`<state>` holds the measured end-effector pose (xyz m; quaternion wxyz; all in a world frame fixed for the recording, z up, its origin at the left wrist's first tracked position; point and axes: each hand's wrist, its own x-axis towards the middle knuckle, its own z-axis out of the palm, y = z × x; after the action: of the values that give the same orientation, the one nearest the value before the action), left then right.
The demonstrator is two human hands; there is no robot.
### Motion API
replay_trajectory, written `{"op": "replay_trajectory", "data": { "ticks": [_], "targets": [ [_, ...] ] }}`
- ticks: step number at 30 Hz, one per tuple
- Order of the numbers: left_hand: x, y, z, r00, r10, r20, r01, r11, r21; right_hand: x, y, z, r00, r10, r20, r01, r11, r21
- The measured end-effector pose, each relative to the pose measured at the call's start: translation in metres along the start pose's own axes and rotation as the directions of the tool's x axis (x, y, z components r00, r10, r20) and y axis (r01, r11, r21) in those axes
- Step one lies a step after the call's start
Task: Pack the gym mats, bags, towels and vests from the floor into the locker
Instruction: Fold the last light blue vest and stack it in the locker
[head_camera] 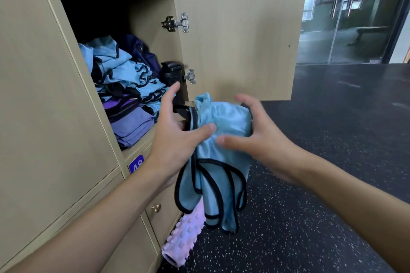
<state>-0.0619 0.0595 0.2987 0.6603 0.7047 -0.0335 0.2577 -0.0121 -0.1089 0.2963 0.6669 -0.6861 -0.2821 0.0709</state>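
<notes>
Vest, light blue with black trim [224, 117], is bunched between both hands at the mouth of the open locker compartment [153, 13], not yet inside. Left hand [177, 133]: thumb pins the cloth against the fingers behind it, forefinger stretched toward the shelf. Right hand [257, 137]: fingers curled over the top of the bundle, thumb on its front, probably squeezing it small to fit. Loose trimmed ends hang below both hands. Beyond the left hand, a heap of like vests [119, 68] sits on folded purple towels [131, 126], with a black bottle [172, 72] beside. Door [239, 35] stands open behind the hands. Ribbed pink foam roller [184, 235] lies on the floor beneath them.
</notes>
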Motion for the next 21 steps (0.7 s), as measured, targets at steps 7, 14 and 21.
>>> {"op": "replay_trajectory", "data": {
  "ticks": [7, 14, 21],
  "targets": [
    [0.004, 0.007, -0.009, 0.996, -0.048, 0.082, 0.028, 0.974, 0.226, 0.001, 0.003, 0.001, 0.999, -0.04, -0.006, 0.039, 0.985, -0.17],
    [0.008, 0.002, -0.016, 0.982, 0.038, 0.186, -0.147, 0.768, 0.624, -0.003, -0.003, -0.004, 0.998, -0.067, 0.021, 0.067, 0.998, -0.006],
    [0.002, 0.009, -0.016, 0.968, 0.028, 0.251, -0.137, 0.892, 0.43, -0.003, -0.001, 0.0, 0.999, -0.031, -0.018, 0.033, 0.993, 0.115]
  ]
}}
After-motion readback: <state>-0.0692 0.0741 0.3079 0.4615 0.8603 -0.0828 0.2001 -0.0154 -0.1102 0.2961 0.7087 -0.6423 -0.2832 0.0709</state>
